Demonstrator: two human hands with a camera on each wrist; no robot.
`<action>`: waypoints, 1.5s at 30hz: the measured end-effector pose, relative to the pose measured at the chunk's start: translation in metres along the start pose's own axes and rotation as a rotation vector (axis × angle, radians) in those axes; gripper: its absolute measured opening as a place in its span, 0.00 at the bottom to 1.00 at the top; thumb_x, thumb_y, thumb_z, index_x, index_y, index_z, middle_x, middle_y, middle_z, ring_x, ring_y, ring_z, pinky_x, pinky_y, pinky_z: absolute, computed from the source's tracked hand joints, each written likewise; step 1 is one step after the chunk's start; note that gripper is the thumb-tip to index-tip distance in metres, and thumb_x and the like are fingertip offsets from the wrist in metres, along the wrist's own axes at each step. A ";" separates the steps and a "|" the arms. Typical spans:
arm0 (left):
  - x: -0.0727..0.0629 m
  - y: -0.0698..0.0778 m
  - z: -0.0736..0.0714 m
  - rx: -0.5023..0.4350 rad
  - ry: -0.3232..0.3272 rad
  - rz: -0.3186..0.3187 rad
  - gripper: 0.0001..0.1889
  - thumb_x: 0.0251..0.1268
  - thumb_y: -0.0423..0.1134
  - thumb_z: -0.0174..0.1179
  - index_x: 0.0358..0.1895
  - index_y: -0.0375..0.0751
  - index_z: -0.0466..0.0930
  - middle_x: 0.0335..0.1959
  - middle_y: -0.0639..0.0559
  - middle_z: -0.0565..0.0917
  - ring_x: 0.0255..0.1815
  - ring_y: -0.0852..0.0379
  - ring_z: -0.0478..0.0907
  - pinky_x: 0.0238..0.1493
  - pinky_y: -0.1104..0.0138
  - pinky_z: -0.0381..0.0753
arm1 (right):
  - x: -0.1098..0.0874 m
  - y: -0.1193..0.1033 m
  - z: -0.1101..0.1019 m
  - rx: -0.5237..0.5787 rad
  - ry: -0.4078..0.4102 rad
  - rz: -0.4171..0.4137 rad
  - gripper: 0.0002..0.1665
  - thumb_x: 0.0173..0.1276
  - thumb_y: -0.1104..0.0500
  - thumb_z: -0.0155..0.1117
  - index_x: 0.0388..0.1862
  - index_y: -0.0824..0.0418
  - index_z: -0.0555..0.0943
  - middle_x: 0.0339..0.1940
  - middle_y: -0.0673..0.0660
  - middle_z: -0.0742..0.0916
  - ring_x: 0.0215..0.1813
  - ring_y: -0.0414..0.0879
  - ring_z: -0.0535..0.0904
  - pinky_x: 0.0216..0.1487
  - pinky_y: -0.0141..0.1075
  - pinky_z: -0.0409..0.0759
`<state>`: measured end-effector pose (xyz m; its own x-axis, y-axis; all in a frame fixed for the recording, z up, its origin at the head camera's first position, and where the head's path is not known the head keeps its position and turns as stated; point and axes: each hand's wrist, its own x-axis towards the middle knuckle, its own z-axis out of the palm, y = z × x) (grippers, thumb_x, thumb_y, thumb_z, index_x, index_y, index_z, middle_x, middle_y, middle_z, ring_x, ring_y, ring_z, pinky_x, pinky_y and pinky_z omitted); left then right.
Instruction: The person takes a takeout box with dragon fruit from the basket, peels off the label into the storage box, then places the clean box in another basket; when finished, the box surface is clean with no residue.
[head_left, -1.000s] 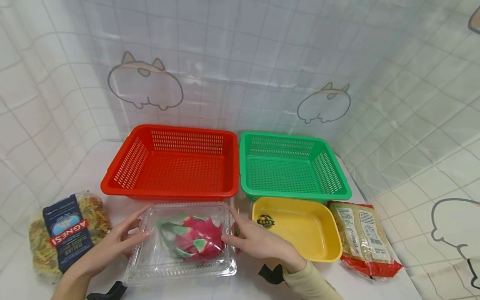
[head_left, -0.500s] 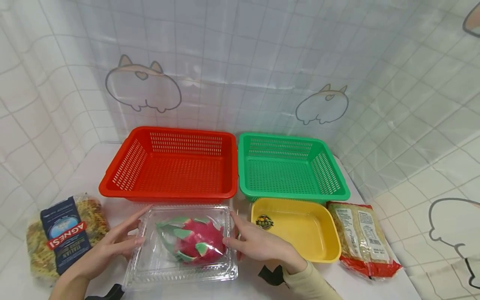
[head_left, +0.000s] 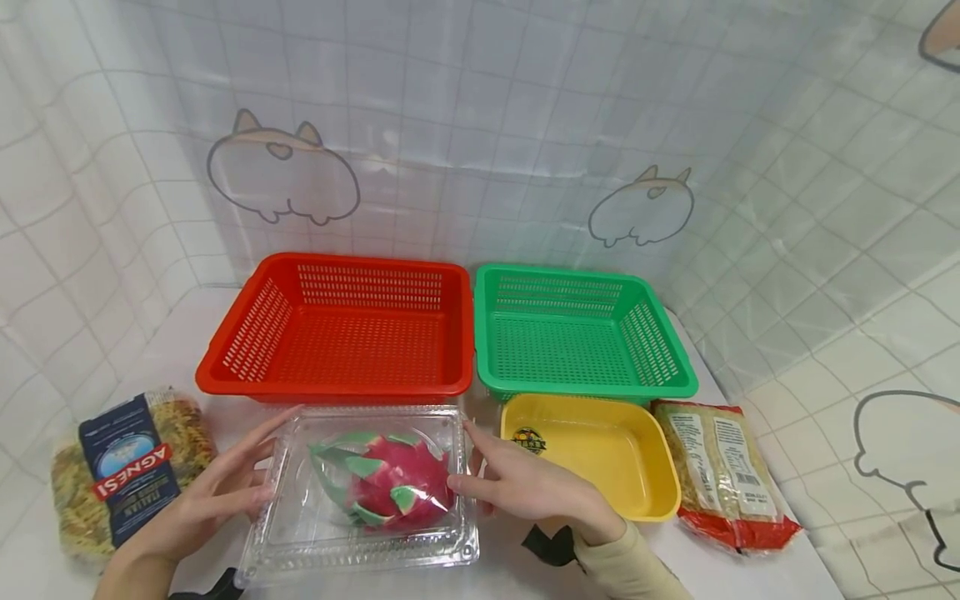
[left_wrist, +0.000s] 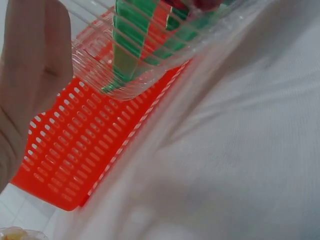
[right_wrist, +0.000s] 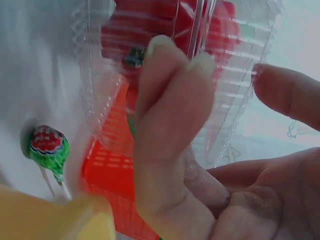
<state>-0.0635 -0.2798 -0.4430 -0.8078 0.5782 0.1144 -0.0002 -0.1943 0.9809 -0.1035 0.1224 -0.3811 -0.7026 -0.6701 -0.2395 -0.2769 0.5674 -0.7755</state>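
A clear plastic clamshell box (head_left: 288, 533) with a pink-and-green dragon fruit (head_left: 401, 483) inside is in front of the red basket in the head view. My left hand (head_left: 213, 500) grips its left side, thumb at the near part of the edge and fingers toward the far corner. On the right side, my right hand (head_left: 528, 487) holds the box between thumb and fingers. From the right wrist, curled fingers (right_wrist: 172, 100) press the ribbed side wall. The box is raised, with white tabletop visible beneath it. A lollipop (right_wrist: 49, 147) in a green and red wrapper lies on the table below.
A red basket (head_left: 337, 387) and a green basket (head_left: 588, 387) stand along the back. Right of the box is a yellow bin (head_left: 600, 458), with a red-ended noodle packet (head_left: 727, 475) beyond it. A pasta bag (head_left: 135, 471) lies at far left.
My left thumb has slid outward from the lid to the box's left edge. The box has shifted slightly toward me, still between both hands. The view has moved a little.
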 end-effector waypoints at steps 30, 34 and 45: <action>0.033 0.030 0.032 0.157 0.193 0.146 0.34 0.71 0.20 0.46 0.78 0.40 0.51 0.59 0.50 0.75 0.54 0.57 0.80 0.38 0.62 0.87 | -0.039 0.000 -0.054 0.187 0.047 -0.131 0.44 0.76 0.50 0.59 0.82 0.55 0.50 0.37 0.55 0.78 0.27 0.54 0.80 0.29 0.34 0.79; 0.046 0.040 0.044 0.196 0.320 0.117 0.31 0.71 0.22 0.49 0.75 0.43 0.58 0.54 0.51 0.78 0.48 0.58 0.79 0.31 0.63 0.86 | -0.043 0.004 -0.065 0.281 0.119 -0.150 0.42 0.77 0.54 0.58 0.82 0.52 0.50 0.44 0.60 0.76 0.29 0.58 0.80 0.33 0.36 0.82; 0.084 0.063 0.070 0.239 0.521 -0.003 0.23 0.74 0.34 0.56 0.68 0.51 0.67 0.54 0.54 0.81 0.46 0.60 0.84 0.36 0.63 0.86 | -0.048 0.012 -0.079 0.380 0.333 -0.093 0.38 0.75 0.54 0.60 0.79 0.45 0.57 0.54 0.62 0.71 0.33 0.53 0.81 0.42 0.41 0.84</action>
<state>-0.0903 -0.1873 -0.3608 -0.9919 0.0999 0.0785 0.0815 0.0266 0.9963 -0.1251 0.1991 -0.3322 -0.8742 -0.4855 -0.0087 -0.1332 0.2571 -0.9572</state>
